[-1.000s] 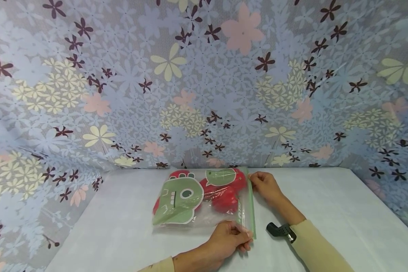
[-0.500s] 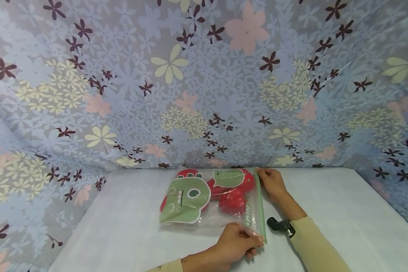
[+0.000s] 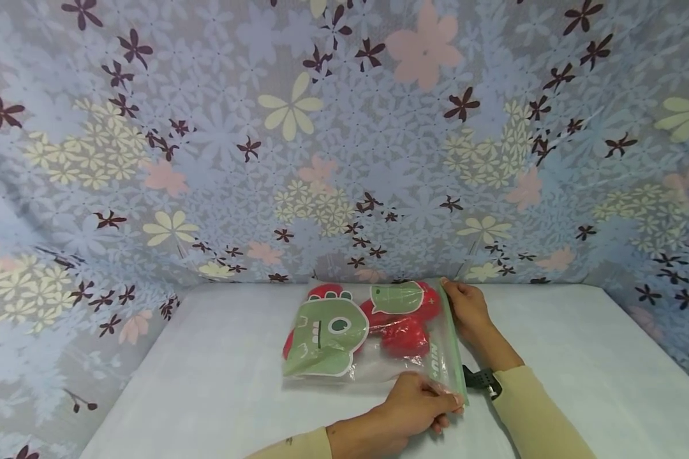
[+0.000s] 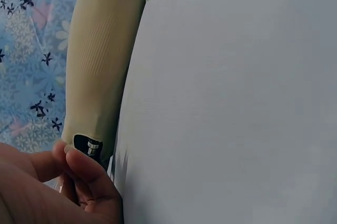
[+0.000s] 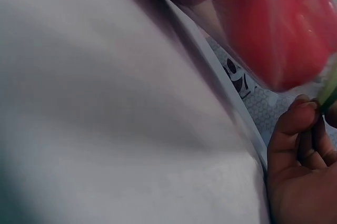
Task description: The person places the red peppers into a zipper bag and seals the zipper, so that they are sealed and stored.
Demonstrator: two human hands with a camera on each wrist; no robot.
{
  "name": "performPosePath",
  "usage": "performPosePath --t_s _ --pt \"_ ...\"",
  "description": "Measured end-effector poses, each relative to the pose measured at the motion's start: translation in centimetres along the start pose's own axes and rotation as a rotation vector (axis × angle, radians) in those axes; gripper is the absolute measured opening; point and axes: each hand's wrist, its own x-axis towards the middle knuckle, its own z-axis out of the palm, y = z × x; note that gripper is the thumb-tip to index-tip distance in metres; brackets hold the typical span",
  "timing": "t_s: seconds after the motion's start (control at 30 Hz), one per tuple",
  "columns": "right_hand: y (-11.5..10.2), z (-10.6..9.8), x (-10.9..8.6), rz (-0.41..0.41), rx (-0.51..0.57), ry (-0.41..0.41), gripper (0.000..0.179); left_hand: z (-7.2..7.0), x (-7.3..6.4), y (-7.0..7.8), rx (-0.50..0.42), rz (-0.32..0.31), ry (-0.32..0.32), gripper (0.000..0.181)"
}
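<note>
A clear zip bag [image 3: 373, 370] with a printed green cartoon dinosaur lies on the white table, its green zip edge [image 3: 455, 344] facing right. Red contents [image 3: 406, 338] show through the plastic; their kind cannot be made out. My left hand [image 3: 410, 408] pinches the near corner of the zip edge. At the far corner, my right hand [image 3: 467, 309] pinches the other end of it. The right wrist view shows the green strip [image 5: 329, 84] between thumb and finger of the right hand [image 5: 303, 176]. In the left wrist view, fingertips of the left hand [image 4: 63, 187] meet.
A flowered cloth [image 3: 344, 159] hangs behind the white table [image 3: 218, 382] and along its sides. A black wrist mount [image 3: 482, 379] sits at the right sleeve cuff [image 3: 511, 382], close to the bag's zip edge.
The bag has slid a little to the right, with both hands keeping hold of its zip-edge corners. The zip edge now overlaps the black wrist mount in the head view.
</note>
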Motion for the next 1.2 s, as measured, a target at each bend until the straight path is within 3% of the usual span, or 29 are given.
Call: performPosePath --t_s 0.2,0.33,0.43,0.53,0.67,0.8,0.9,1.07,1.2 --pt "-0.1 -0.2 0.1 0.058 0.054 0.029 0.042 1.3 0.5 0.0 -0.011 -0.006 -0.022 0.01" --pt "-0.4 -0.5 0.1 0.089 0.114 -0.027 0.038 1.7 0.7 0.1 0.021 -0.02 -0.039 0.012" --pt "-0.6 -0.8 0.2 0.121 0.187 -0.097 0.026 1.6 0.6 0.1 0.074 -0.017 -0.102 0.014" --pt "-0.7 -1.2 0.2 0.135 0.178 -0.14 0.019 1.0 0.3 0.1 0.142 0.003 -0.219 0.013" --pt "-0.7 -1.8 -0.3 0.092 0.007 -0.171 0.027 -0.3 -0.3 0.4 0.277 0.053 -0.357 0.008" --pt "-0.9 -2.6 -0.8 0.044 -0.17 -0.218 0.044 -2.3 -1.0 1.4 0.445 0.099 -0.446 0.005" --pt "-1.3 -3.3 -1.5 0.015 -0.267 -0.247 0.046 -4.1 -1.5 2.2 0.518 0.177 -0.482 0.005" --pt "-2.3 -3.9 -3.1 -0.096 -0.444 -0.264 0.041 -7.2 -2.5 3.5 0.573 0.345 -0.441 0.004" --pt "-2.9 -4.2 -4.6 -0.178 -0.568 -0.254 0.036 -9.7 -3.1 4.3 0.626 0.428 -0.372 0.006"
